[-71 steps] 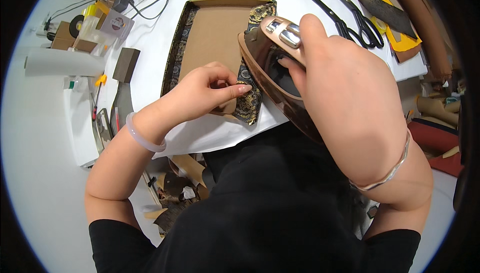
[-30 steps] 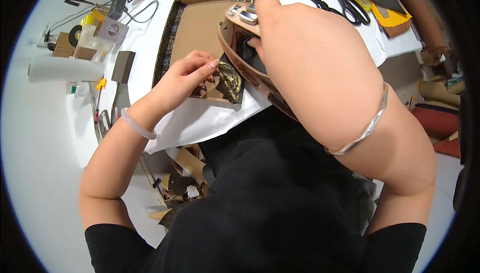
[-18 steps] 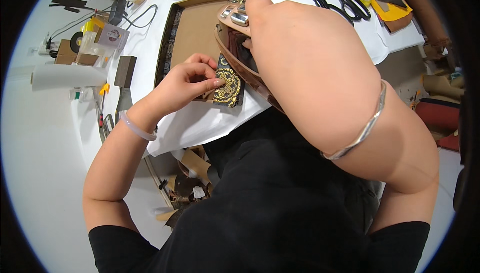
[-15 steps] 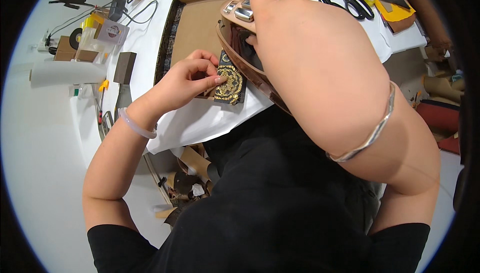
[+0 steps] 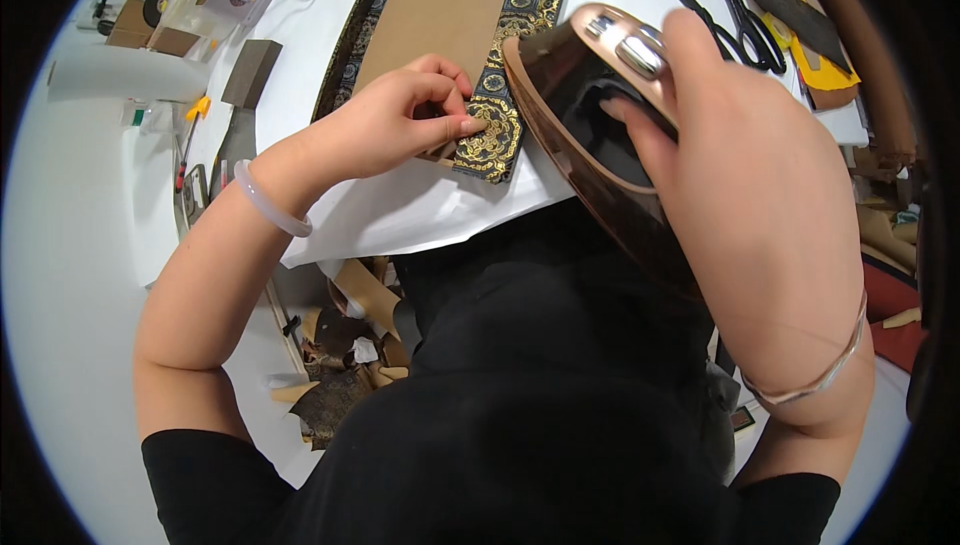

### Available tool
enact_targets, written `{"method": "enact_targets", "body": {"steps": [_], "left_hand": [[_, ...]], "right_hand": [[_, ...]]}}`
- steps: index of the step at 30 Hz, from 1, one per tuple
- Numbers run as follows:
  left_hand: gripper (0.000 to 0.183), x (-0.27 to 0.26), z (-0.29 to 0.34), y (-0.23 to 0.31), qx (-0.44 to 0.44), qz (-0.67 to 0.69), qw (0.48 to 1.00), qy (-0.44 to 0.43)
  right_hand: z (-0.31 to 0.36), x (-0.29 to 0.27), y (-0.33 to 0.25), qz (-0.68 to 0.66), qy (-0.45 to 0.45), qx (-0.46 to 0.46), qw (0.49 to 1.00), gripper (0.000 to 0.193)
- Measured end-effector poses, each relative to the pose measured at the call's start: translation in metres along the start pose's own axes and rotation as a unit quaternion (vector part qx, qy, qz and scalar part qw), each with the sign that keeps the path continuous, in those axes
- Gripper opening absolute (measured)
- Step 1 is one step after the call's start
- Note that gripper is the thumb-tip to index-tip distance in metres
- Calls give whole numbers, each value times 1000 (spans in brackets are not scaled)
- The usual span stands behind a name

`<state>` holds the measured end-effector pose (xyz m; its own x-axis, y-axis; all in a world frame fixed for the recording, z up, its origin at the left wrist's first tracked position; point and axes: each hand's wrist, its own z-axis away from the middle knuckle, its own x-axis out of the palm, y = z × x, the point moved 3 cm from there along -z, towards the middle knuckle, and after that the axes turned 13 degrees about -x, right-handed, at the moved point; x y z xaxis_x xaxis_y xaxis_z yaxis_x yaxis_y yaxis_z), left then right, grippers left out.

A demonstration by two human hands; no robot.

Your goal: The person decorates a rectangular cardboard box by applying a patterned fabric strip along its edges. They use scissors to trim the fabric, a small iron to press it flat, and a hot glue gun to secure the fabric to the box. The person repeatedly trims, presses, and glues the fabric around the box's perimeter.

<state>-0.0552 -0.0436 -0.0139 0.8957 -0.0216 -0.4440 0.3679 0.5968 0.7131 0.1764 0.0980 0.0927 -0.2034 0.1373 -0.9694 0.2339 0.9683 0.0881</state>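
A shallow box [image 5: 440, 15] with a plain brown inside lies on the white-covered table. Along its right side runs a strip of black, blue and gold patterned covering [image 5: 532, 20]. At the near right corner, my left hand [image 5: 405, 120] pinches this covering between thumb and fingertips. My right hand [image 5: 775, 160] is wrapped round the handle of a glossy dark brown clothes iron [image 5: 555, 70] with a rose-gold rim and silver buttons. The iron is tilted and raised, apart from the box, to the right of its patterned side. Its underside is hidden.
Black-handled scissors [image 5: 745, 30] lie at the far right, near yellow and brown pieces [image 5: 825, 70]. A grey block [image 5: 252, 73] stands left of the box. Small containers [image 5: 205, 5] crowd the far left. Leather scraps [image 5: 340, 345] lie below the table's near edge.
My right hand has moved right with the iron, away from the box, uncovering more of the patterned strip. My left hand still pinches the corner. The whole view has shifted slightly.
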Motion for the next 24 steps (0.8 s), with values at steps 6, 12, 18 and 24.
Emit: {"method": "enact_targets", "body": {"steps": [6,12,18,24], "left_hand": [[32,-6,0,-12,-1,48,998,26],[33,-11,1,-11,-53,96,994,23],[31,-1,5,-3,3,75,997,23],[30,-1,7,-2,3,38,999,-10]], "right_hand": [[-24,10,-3,-21,48,-53,997,33],[-24,13,1,-41,48,-47,997,33],[-24,12,1,-55,50,-46,996,34],[-24,13,3,-54,52,-45,996,34]]}}
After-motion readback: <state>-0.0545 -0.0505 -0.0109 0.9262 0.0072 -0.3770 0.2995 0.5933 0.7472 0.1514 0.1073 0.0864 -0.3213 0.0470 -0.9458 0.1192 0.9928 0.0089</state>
